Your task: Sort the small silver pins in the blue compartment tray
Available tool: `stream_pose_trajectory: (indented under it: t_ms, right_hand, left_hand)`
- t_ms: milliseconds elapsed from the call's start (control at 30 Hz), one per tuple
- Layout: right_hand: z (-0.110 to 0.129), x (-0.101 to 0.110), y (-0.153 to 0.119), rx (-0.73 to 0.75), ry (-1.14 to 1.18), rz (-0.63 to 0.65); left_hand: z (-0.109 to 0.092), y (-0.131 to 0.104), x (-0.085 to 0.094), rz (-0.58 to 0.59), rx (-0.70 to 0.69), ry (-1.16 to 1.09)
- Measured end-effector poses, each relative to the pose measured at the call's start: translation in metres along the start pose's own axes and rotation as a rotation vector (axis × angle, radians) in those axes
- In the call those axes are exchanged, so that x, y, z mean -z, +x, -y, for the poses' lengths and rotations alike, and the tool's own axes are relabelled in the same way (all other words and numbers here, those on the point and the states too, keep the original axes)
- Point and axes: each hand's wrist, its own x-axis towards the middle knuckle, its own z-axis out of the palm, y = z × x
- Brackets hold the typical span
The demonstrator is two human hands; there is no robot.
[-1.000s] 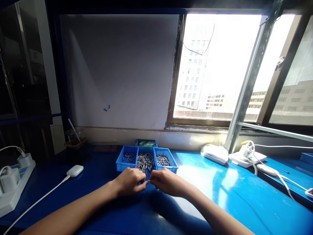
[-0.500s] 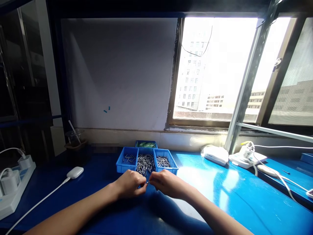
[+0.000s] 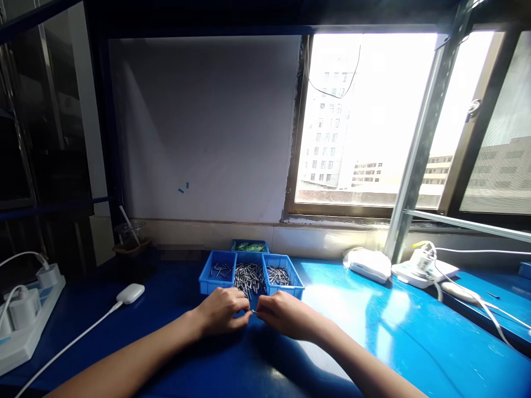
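Observation:
My left hand [image 3: 225, 310] and my right hand [image 3: 287, 315] meet just in front of the blue bins, fingertips closed in a pinch. Between them shows a tiny slim metal piece [image 3: 254, 312], held at both ends; its exact kind is too small to make out. Beyond my hands lies a heap of slim metal pins [image 3: 249, 278]. A left blue bin [image 3: 209, 286] holds a few similar pins, and a right blue bin [image 3: 299, 288] holds a larger batch. My knuckles partly hide the front of the bins and heap.
Behind the heap is a small blue bin [image 3: 234, 249] with green packets. A white earphone case [image 3: 130, 293] on a cable and a power strip [image 3: 31, 337] lie left. Rightward are a white device [image 3: 368, 264], a second power strip [image 3: 421, 272] and a metal post [image 3: 415, 149].
The view has shifted slightly. My hands keep their pinch on the small metal piece, with the fingertips a little farther apart and more of the piece showing.

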Motion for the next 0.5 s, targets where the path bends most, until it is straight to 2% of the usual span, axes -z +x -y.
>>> stream_pose_trajectory:
  t_ms: [333, 500]
  right_hand:
    - [-0.0013, -0.0034, -0.0011, 0.017, 0.015, 0.016]
    - [-0.0018, -0.0021, -0.0008, 0.022, 0.057, 0.012]
  left_hand:
    - [0.0008, -0.0002, 0.0007, -0.014, -0.034, -0.107]
    - [-0.0004, 0.001, 0.0012, -0.052, 0.02, -0.251]
